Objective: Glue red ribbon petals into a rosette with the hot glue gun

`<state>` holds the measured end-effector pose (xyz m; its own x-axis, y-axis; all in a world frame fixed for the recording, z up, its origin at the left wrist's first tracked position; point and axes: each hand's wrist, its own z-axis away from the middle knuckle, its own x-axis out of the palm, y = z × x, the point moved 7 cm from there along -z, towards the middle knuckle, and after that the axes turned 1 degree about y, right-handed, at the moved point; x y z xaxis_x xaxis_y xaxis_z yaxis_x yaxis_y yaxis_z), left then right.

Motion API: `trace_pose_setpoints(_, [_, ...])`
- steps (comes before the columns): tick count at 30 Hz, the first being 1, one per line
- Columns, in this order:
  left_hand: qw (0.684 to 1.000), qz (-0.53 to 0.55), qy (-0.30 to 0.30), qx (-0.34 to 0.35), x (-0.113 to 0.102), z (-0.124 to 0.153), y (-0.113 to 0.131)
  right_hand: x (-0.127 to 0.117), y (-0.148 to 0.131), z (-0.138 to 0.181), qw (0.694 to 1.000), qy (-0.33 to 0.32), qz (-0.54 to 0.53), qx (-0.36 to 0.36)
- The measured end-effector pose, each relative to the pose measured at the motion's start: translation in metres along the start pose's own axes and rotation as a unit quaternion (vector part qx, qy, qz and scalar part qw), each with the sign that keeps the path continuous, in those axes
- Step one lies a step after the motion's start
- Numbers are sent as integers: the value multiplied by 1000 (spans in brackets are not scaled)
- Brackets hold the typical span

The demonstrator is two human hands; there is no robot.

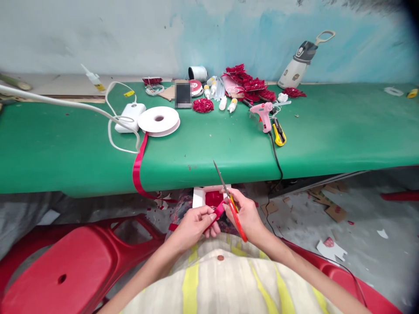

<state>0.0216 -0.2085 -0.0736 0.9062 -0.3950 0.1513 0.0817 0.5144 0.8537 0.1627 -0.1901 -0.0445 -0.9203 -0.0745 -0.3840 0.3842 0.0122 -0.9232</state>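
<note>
In the head view, my left hand (198,220) pinches a strip of red ribbon (218,211) above my lap. My right hand (245,213) holds scissors (237,220) with red handles, their blades pointing up and away from me. The fingertips of that hand also meet the ribbon's end. Just beyond my hands, a small white box (199,197) with something red inside sits in my lap. More red ribbon (137,172) hangs over the table edge from a white spool (159,120) lying flat on the table.
On the green table (212,144) lie a pink glue gun (263,114), a yellow cutter (279,133), a white power bank (131,117) and small glue bottles (232,105). A tumbler (296,65) stands by the wall. Red plastic stools (65,270) flank me.
</note>
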Motion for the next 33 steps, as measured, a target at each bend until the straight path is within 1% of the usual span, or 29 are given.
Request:
trace_pose_setpoints(2, [999, 14, 31, 9, -5, -2, 0, -6, 2, 4, 1000, 0, 26, -3])
trace_pose_setpoints(4, [997, 30, 70, 23, -14, -5, -1, -16, 5, 15, 998, -21, 64, -4])
trace_pose_setpoints(7, [992, 48, 110, 39, -24, -10, -3, -31, 20, 40, 987, -99, 126, -5])
trace_pose_setpoints(10, [991, 55, 116, 40, -27, -15, -7, -35, 44, 64, 969, -187, 161, 27])
trace_pose_setpoints(11, [991, 55, 114, 38, -27, -16, -9, -34, 51, 69, 964, -208, 162, 38])
trace_pose_setpoints(13, [992, 57, 106, 33, -23, -17, -11, -28, 59, 73, 959, -230, 156, 51])
trace_pose_setpoints(16, [994, 58, 85, 25, -17, -18, -13, -15, 56, 65, 960, -238, 140, 49])
trace_pose_setpoints(20, [996, 51, 65, 18, -12, -19, -14, -5, 41, 54, 961, -233, 144, 33])
trace_pose_setpoints(24, [996, 57, 66, 19, -13, -20, -13, -6, 31, 50, 961, -226, 160, 27])
trace_pose_setpoints(33, [997, 55, 60, 13, -13, -20, -13, -9, 22, 47, 955, -232, 182, 28])
